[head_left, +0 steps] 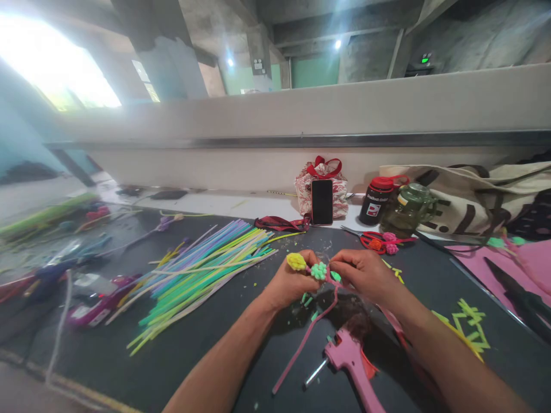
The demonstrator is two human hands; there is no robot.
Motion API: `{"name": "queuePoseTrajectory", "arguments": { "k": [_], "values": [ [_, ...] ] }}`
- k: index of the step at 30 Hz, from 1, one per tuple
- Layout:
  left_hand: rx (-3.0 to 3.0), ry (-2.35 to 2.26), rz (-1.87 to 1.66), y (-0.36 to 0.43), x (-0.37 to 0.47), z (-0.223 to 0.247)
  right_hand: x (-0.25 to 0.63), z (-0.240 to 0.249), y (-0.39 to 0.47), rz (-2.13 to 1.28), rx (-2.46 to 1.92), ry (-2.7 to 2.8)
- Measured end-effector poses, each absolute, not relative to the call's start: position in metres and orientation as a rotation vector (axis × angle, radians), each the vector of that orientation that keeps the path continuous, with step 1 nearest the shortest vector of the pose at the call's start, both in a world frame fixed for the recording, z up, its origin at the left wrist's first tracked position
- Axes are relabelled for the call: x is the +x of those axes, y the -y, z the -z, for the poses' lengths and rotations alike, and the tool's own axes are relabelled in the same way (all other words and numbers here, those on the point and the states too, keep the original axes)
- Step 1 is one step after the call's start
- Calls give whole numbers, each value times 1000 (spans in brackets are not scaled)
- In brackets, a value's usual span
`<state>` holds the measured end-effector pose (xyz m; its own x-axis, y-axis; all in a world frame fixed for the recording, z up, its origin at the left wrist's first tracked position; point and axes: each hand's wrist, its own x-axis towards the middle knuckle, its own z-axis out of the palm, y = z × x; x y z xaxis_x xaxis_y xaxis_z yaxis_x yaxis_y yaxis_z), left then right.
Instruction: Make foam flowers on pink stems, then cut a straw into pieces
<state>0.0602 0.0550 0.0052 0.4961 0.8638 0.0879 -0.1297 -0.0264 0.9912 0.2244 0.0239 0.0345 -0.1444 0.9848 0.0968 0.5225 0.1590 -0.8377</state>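
My left hand [297, 278] is closed around a pipe-cleaner flower sprig, with a yellow bud [297, 262] showing above its fingers. Beside it, between both hands, sits a mint-green flower [319, 271] on the same sprig. The fingertips of my right hand [359, 272] pinch the sprig just right of that flower, where a small green leaf [335, 276] shows. From there a pink pipe cleaner [306, 342] hangs down toward the lower left. Below my hands lies a pink glue gun [353, 358] with a metal rod. My palms hide part of the stem.
Loose pipe cleaners [202, 275] in several colours spread across the dark mat to the left. Red scissors [379, 240], a phone [322, 202] against a patterned bag [301, 186], a black bottle [375, 201] and a green jug [408, 207] stand behind. Yellow cut pieces [470, 324] lie right.
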Motion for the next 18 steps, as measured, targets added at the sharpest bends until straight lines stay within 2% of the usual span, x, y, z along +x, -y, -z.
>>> {"name": "queuePoseTrajectory", "arguments": {
  "k": [2, 4, 9, 13, 15, 18],
  "values": [
    [1147, -598, -910, -52, 62, -8, 224, -30, -28, -1159, -1380, 1540],
    [961, -571, -955, -52, 65, -11, 219, -22, -29, -1274, -1336, 1397],
    [716, -748, -1145, -57, 70, -11, 192, 0, -25, -1269, -1303, 1298],
    [837, -836, -1302, -60, 74, -6, 179, 8, -20, -1283, -1336, 1284],
    [960, -899, -1371, -61, 74, -3, 180, 4, -19, -1198, -1365, 1353],
    [1153, -1011, -1359, -63, 70, -1, 190, -10, -17, -779, -1433, 1653]
  ]
}}
